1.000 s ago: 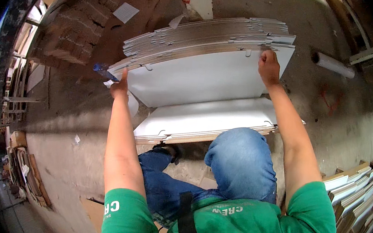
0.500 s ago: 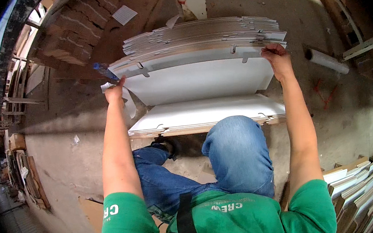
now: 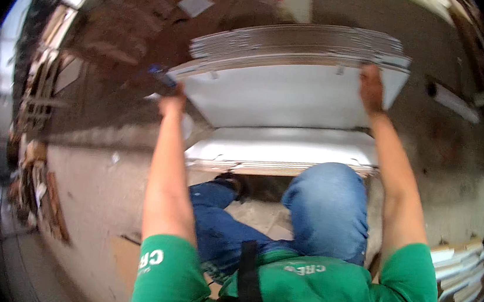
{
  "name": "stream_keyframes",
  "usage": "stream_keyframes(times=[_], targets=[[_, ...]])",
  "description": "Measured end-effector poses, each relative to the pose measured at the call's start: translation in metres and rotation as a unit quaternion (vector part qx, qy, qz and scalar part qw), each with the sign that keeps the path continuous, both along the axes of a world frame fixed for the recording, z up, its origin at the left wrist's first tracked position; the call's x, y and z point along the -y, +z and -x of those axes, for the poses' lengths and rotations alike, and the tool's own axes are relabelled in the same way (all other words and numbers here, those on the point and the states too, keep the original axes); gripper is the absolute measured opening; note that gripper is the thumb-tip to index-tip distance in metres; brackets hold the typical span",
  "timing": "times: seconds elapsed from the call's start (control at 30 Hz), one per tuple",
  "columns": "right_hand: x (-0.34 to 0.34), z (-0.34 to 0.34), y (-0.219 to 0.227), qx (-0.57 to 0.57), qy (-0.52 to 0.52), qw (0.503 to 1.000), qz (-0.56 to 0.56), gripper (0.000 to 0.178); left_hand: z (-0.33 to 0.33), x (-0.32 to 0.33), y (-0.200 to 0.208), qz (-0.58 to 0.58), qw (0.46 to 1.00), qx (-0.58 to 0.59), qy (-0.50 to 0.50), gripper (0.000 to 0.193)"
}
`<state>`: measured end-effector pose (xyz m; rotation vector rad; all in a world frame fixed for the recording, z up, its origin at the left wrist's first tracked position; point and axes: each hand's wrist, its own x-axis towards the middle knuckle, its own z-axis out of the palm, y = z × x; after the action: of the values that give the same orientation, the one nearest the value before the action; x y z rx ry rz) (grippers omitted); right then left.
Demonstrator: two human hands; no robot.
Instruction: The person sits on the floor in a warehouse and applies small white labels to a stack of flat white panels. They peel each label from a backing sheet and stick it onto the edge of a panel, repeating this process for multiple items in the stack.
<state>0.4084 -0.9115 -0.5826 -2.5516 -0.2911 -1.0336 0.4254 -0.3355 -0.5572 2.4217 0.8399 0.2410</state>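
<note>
A thick stack of flat cardboard sheets [image 3: 284, 90] leans upright in front of me, its nearest face white with small notches along the top edge. My left hand [image 3: 171, 102] is closed at the stack's left end, thumb by the edge. Against the white face near its top right lies my right hand [image 3: 372, 93], its fingers smeared by motion. Between the leaning stack and my knee, a lower pile of white-topped sheets [image 3: 284, 141] rests with its brown layered edges toward me.
A clear roll [image 3: 453, 102] lies on the floor to the right. Bundled white-and-brown boards [image 3: 465, 274] stand at lower right. A white paper sheet [image 3: 196, 4] lies at far left, and a blue-capped bottle [image 3: 161, 73] sits beside the stack's left end. Scrap wood [image 3: 42, 195] leans at left.
My right hand has shifted inward from the sheets' top right corner onto the white face. The folded strip along the top of the front sheet no longer shows. The whole view has swung and blurred.
</note>
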Motion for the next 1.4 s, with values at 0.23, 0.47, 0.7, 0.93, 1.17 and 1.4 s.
stream_keyframes(times=[0.23, 0.47, 0.7, 0.93, 1.17, 1.4], targets=[[0.015, 0.035, 0.054, -0.129, -0.071, 0.976, -0.158, 0.022, -0.004, -0.007, -0.006, 0.022, 0.997, -0.041, 0.058, 0.099], [-0.038, 0.061, 0.078, -0.174, 0.018, 0.972, -0.154, 0.016, -0.012, -0.019, -0.024, 0.039, 0.993, -0.094, 0.062, 0.082], [-0.077, 0.064, 0.093, -0.077, 0.041, 0.994, 0.069, 0.030, 0.021, 0.003, 0.030, 0.192, 0.963, 0.100, 0.161, 0.062], [-0.080, 0.111, 0.145, -0.397, 0.064, 0.911, 0.094, 0.037, 0.069, 0.019, 0.127, -0.039, 0.994, 0.103, 0.025, 0.040], [-0.103, 0.140, 0.210, -0.352, 0.177, 0.913, -0.108, 0.021, 0.121, 0.140, 0.214, 0.381, 0.873, 0.130, -0.277, 0.044], [-0.168, 0.134, 0.254, -0.055, 0.326, 0.939, -0.099, 0.018, 0.141, 0.199, 0.219, 0.423, 0.830, 0.068, -0.357, 0.039]])
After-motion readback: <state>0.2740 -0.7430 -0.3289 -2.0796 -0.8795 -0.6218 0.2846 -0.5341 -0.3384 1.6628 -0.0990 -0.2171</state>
